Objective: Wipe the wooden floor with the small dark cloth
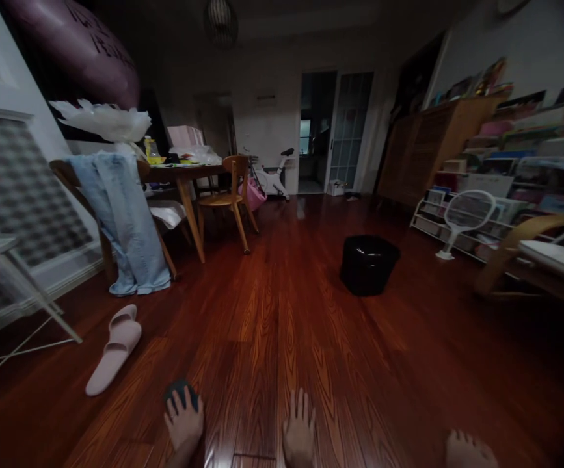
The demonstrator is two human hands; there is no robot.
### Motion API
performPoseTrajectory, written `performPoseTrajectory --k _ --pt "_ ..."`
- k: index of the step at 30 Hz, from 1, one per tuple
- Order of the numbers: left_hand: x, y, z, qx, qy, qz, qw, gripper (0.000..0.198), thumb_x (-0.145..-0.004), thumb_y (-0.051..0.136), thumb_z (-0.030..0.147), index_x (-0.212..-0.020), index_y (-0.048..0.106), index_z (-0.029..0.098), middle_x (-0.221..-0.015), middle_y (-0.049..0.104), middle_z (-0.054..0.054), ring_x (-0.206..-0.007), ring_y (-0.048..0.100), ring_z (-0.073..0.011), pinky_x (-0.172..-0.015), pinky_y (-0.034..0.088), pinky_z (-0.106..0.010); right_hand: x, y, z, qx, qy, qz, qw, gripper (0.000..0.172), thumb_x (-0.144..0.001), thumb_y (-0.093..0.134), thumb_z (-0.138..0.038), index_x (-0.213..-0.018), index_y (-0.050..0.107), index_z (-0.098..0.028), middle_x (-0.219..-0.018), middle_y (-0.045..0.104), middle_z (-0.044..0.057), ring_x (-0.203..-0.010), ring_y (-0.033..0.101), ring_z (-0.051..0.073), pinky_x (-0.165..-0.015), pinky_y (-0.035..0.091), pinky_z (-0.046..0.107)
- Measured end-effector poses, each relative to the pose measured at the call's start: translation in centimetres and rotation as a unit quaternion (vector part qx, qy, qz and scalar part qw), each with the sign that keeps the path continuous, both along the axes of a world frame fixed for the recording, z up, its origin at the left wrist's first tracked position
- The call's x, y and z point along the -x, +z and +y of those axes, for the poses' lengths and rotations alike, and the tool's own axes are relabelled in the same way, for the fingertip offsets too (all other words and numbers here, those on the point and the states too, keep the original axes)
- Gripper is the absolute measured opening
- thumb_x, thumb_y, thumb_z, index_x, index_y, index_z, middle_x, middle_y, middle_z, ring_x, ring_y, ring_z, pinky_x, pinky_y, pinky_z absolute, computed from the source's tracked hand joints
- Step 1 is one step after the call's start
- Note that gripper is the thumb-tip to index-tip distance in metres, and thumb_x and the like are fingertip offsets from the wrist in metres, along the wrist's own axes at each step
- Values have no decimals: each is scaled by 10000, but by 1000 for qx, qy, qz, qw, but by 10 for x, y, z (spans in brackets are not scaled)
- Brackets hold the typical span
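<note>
My left hand [185, 422] is laid over a small dark green pad [172, 390] on the floor, its fingers spread across the top. The pad has a rounded outline, and whether it is a cloth or a sponge I cannot tell. To the right, my right hand [299, 429] is palm down at the wooden floor [262, 351], with fingers stretched out and nothing in them. A bare foot [470, 448] shows at the bottom right edge, apart from both hands.
Ahead on the right stands a black bin [368, 265]. Pink slippers [116, 351] lie to the left, near a white folding stand [23, 273]. Jeans [120, 214] hang over a chair by the table [179, 174]. A wooden armchair [516, 240] and a white electric swatter [470, 211] are at right.
</note>
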State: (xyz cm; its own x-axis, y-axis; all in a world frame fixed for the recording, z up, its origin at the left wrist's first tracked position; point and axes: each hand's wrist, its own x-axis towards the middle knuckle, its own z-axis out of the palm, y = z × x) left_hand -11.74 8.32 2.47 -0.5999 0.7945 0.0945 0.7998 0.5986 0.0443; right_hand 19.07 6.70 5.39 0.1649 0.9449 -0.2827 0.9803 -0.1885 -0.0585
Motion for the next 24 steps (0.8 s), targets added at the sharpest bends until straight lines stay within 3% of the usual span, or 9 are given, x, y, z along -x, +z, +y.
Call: performPoseTrajectory --k 4,8,11,14,16,19,21,24 --pt "-40 -5 46 -1 -13 -13 1000 680 -958 354 485 -1553 439 167 -1624 425 -262 -1516 382 -425 -1201 306 -706 7 -8 3 4 -17 11 1000 714 -941 336 -282 -1646 254 -205 -1729 141 67 -1596 83 284 -1305 55 579" --pt "-94 -7 85 17 -140 -50 989 637 -979 276 449 -1588 359 285 -1685 337 -171 -1563 307 -373 -1183 261 -783 10 -12 3 -17 -33 42 998 694 -950 306 -295 -1640 292 -226 -1724 175 55 -1593 66 289 -1301 -10 598" --pt "-128 -6 93 39 -269 -79 959 624 -968 321 510 -1569 377 351 -1706 305 -97 -1588 255 -331 -1217 241 -747 9 -7 9 -30 -41 57 997 699 -946 325 -281 -1642 290 -239 -1725 191 44 -1594 63 292 -1302 -12 604" --pt "-131 -5 75 40 -340 -87 935 608 -977 297 497 -1571 349 381 -1705 310 -26 -1593 237 -246 -1281 242 -590 2 12 30 -27 -47 76 996 667 -984 245 -250 -1647 268 -191 -1721 225 49 -1595 125 257 -1321 89 531" --pt "-113 -8 54 27 -323 -79 943 622 -986 198 384 -1595 302 312 -1706 296 -50 -1592 230 -232 -1300 208 -560 -4 26 51 -49 -26 109 992 666 -986 211 -201 -1650 251 -161 -1722 232 42 -1594 144 219 -1326 138 447" --pt "-75 -22 24 -3 -224 -29 974 639 -955 239 335 -1590 308 315 -1648 414 -82 -1560 319 -306 -1284 171 -670 -5 36 80 -107 63 164 979 702 -953 295 -158 -1652 253 -198 -1730 203 -5 -1601 126 198 -1329 146 390" --pt "-59 -34 12 -5 -157 29 987 630 -952 270 341 -1567 375 258 -1645 421 -91 -1543 361 -306 -1292 197 -632 3 28 89 -134 136 203 960 696 -969 355 -203 -1655 244 -235 -1736 167 -17 -1606 120 207 -1329 159 398" --pt "-56 -42 8 20 -122 73 990 608 -957 283 341 -1527 451 212 -1654 409 -92 -1534 384 -289 -1288 252 -575 23 2 87 -127 196 248 940 626 -1037 375 -360 -1646 272 -254 -1739 133 21 -1606 123 247 -1321 195 464"
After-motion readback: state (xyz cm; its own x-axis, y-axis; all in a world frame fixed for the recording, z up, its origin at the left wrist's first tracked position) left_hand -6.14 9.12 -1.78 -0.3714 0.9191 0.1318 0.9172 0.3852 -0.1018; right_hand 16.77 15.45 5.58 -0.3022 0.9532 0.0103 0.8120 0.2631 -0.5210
